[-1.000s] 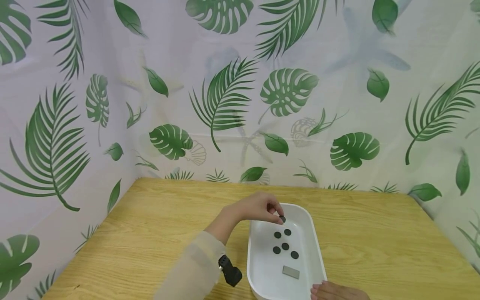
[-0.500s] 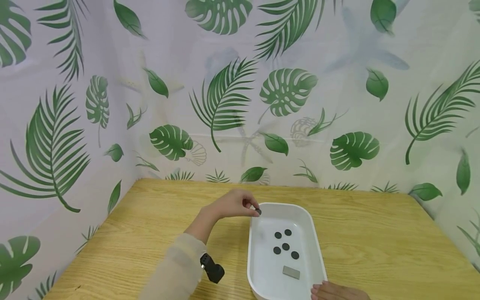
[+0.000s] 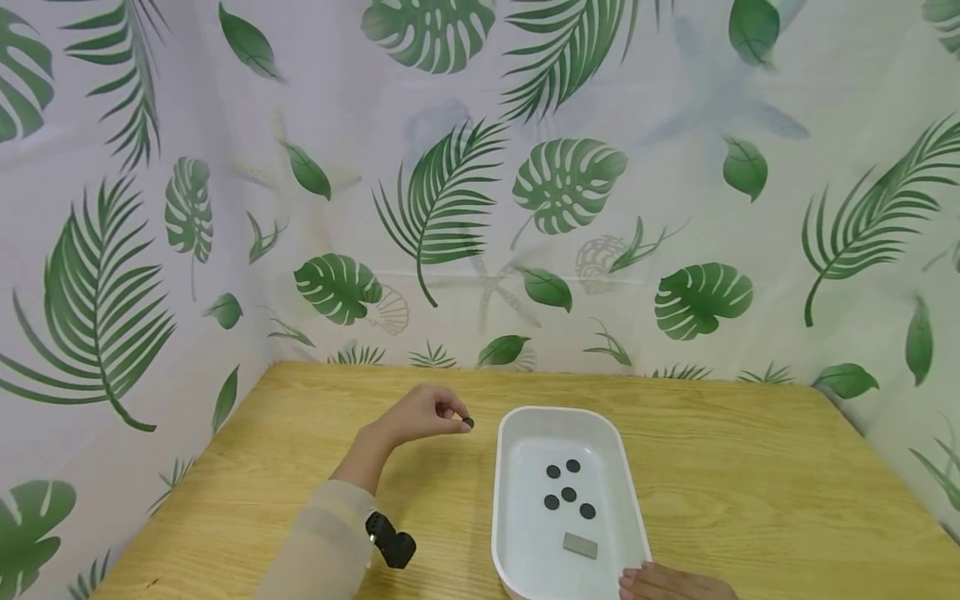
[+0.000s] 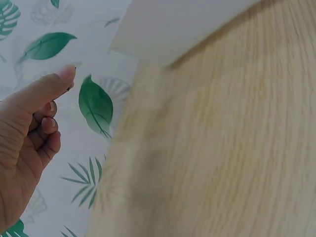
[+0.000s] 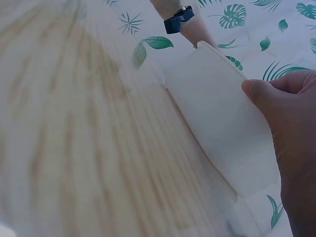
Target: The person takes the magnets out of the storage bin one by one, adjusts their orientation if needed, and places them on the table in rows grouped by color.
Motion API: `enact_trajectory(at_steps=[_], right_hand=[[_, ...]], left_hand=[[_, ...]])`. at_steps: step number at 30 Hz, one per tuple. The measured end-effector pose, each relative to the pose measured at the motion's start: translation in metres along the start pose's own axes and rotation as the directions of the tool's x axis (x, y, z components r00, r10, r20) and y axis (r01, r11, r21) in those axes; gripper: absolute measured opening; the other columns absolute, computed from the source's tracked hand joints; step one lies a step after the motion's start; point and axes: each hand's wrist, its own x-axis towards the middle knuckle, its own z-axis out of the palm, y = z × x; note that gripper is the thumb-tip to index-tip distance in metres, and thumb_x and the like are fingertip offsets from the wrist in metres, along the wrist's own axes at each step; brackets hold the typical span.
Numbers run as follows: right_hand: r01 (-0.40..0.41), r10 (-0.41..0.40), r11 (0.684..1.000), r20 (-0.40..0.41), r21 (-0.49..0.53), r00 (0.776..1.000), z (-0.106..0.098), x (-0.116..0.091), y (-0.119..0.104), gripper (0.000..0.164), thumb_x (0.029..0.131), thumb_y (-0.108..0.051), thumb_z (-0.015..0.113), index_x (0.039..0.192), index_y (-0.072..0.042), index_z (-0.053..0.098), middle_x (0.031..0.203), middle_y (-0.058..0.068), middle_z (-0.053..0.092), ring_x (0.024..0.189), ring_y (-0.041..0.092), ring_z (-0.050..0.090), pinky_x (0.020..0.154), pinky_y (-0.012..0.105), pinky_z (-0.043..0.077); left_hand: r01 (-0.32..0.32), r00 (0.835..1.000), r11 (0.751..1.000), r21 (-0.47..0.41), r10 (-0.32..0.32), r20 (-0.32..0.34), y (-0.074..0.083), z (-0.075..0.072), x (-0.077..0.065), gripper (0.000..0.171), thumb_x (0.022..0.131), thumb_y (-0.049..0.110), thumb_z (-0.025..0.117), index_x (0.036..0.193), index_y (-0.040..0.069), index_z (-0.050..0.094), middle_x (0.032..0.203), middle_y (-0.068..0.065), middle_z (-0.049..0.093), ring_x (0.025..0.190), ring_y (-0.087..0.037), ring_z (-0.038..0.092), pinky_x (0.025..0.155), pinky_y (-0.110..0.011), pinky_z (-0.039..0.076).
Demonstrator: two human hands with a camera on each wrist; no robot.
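My left hand is left of the white tray, over the table. Between its thumb and fingertips it pinches a small black disc. In the left wrist view that disc is mostly hidden behind the thumb. Several like black discs lie flat on the tray's floor, close together. Nearer to me in the tray is a small grey rectangular block. My right hand grips the tray's near right rim. The right wrist view shows its thumb against the outer wall, at the rim.
The tray stands on a wooden table. A pale cloth printed with green leaves hangs behind it and along the sides. A black device is strapped to the left wrist.
My left hand has moved left from above the tray's far end, carrying the black disc out past the left rim. My right hand and the tray stay in place.
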Motion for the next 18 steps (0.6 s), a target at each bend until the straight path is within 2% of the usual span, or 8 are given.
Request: enact_trajectory(at_steps=[7,18], right_hand=[[0.009,-0.009,1.000,0.029,-0.012,1.000,-0.001,0.006,0.000,0.029,0.094,-0.019,0.059,0.105,0.006,0.068,0.097,0.016,0.071,0.098,0.021,0.067,0.090,0.027,0.048],[0.019,-0.019,1.000,0.007,-0.015,1.000,0.002,-0.003,0.001,0.027,0.093,-0.019,0.060,0.102,0.004,0.070,0.093,0.017,0.071,0.092,0.021,0.068,0.083,0.027,0.052]], left_hand=[[0.032,0.999,0.999,-0.009,-0.032,-0.022,-0.010,0.002,-0.008,0.017,0.082,0.023,0.075,0.091,0.010,0.071,0.072,0.002,0.052,0.066,-0.012,0.045,0.060,-0.024,0.039],[0.072,0.997,0.997,-0.042,-0.072,0.001,-0.026,0.016,-0.014,0.015,0.082,0.017,0.074,0.091,0.005,0.069,0.071,0.002,0.052,0.065,-0.010,0.045,0.060,-0.022,0.039]])
